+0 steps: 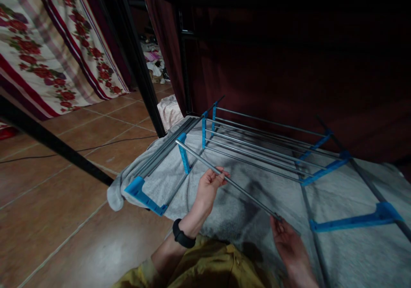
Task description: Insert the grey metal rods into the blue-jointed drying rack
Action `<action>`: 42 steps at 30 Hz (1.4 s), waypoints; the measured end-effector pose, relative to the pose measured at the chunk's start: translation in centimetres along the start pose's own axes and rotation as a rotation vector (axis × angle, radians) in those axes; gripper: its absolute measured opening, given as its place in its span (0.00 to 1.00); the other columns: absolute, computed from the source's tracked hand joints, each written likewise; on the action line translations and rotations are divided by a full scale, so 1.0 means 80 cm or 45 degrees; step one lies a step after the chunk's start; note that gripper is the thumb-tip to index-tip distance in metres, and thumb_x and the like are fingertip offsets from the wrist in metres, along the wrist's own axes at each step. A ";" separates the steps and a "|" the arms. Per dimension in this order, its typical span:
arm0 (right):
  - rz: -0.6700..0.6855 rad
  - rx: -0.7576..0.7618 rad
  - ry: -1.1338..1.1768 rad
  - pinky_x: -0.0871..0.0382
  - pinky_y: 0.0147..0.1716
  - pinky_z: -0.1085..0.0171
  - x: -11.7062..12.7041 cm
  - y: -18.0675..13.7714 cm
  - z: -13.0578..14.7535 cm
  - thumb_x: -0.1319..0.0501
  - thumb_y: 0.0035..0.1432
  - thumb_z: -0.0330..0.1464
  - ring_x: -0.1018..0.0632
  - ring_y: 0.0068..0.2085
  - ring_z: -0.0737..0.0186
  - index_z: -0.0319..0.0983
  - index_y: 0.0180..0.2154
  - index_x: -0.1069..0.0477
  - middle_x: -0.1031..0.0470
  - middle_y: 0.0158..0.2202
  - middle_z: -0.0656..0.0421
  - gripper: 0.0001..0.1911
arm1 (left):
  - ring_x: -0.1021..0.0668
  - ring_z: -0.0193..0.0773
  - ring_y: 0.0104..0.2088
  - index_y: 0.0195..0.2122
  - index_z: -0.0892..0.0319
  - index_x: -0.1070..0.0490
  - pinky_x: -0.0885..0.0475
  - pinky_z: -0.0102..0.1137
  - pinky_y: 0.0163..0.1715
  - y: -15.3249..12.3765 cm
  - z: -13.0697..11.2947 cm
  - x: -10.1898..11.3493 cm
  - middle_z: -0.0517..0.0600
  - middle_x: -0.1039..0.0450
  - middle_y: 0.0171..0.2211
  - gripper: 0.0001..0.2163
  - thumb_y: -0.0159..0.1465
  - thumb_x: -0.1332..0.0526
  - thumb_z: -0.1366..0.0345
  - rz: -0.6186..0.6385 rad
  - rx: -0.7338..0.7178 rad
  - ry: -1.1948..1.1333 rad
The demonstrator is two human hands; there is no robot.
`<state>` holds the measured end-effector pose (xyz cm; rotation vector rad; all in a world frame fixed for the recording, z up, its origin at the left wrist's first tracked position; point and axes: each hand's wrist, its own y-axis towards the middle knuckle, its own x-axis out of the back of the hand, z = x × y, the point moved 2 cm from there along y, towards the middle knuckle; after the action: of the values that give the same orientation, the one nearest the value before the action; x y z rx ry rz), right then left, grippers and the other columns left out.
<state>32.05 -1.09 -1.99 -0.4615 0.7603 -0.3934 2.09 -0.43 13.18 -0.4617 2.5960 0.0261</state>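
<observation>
A loose metal rod (pixel 244 191) runs slantwise above a grey blanket (pixel 224 219), in front of a partly built rack of metal bars and blue plastic brackets; the left hand (pixel 210 186) pinches the rod between thumb and fingers, a little short of its middle, with a black band (pixel 183 234) round the wrist; the right hand (pixel 289 241) has its fingertips closed round the rod near its lower right end, the palm turned partly upward; the rod's upper left end meets the top of an upright blue bracket (pixel 184 155), though from this angle I cannot tell whether it is seated there or only rests against it; beyond the hands, several crossbars (pixel 257 143) span from the blue brackets on the left side to those on the right; nearest the person, a left corner bracket (pixel 144 196) and a right corner bracket (pixel 356 220) lie tilted, well apart from each other; a bundle of spare rods (pixel 167 146) lies side by side on the blanket, along its left edge; a dark red curtain (pixel 272 78) hangs behind the rack, and a black post (pixel 136 57) rises to the left; past it are a floral curtain (pixel 64 48), a brown tiled floor (pixel 105 206) and a thin black cable (pixel 96 148) trailing across the tiles
</observation>
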 end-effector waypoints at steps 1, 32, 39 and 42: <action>0.013 0.010 -0.013 0.18 0.42 0.65 -0.006 -0.002 -0.004 0.38 0.53 0.24 0.17 0.37 0.64 0.43 0.33 0.23 0.19 0.33 0.61 0.09 | 0.20 0.39 0.38 0.41 0.60 0.25 0.27 0.34 0.41 -0.001 -0.001 -0.003 0.52 0.20 0.36 0.16 0.55 0.28 0.59 0.010 -0.003 0.005; 0.474 -0.722 -0.084 0.22 0.32 0.70 -0.118 -0.109 -0.058 0.29 0.49 0.24 0.18 0.30 0.68 0.35 0.36 0.22 0.18 0.31 0.59 0.10 | 0.26 0.37 0.32 0.54 0.59 0.30 0.32 0.32 0.37 0.019 -0.037 -0.019 0.46 0.27 0.28 0.19 0.65 0.38 0.56 0.080 -0.263 0.235; 0.559 -0.477 -0.186 0.24 0.34 0.68 -0.128 -0.111 -0.038 0.26 0.47 0.31 0.19 0.33 0.65 0.37 0.38 0.22 0.19 0.33 0.58 0.15 | 0.30 0.36 0.30 0.55 0.59 0.27 0.34 0.31 0.35 0.023 -0.060 -0.031 0.45 0.32 0.25 0.19 0.65 0.39 0.57 0.151 -0.408 0.377; 0.523 -0.400 -0.218 0.24 0.34 0.68 -0.128 -0.102 -0.031 0.26 0.47 0.32 0.20 0.34 0.66 0.38 0.38 0.22 0.19 0.34 0.58 0.15 | 0.31 0.35 0.28 0.54 0.60 0.27 0.35 0.31 0.32 0.022 -0.060 -0.035 0.45 0.33 0.25 0.19 0.65 0.39 0.58 0.219 -0.416 0.411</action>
<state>22.09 -3.43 6.51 -0.6083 0.7310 0.1509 1.50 1.59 18.62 -0.3783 2.9561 0.4770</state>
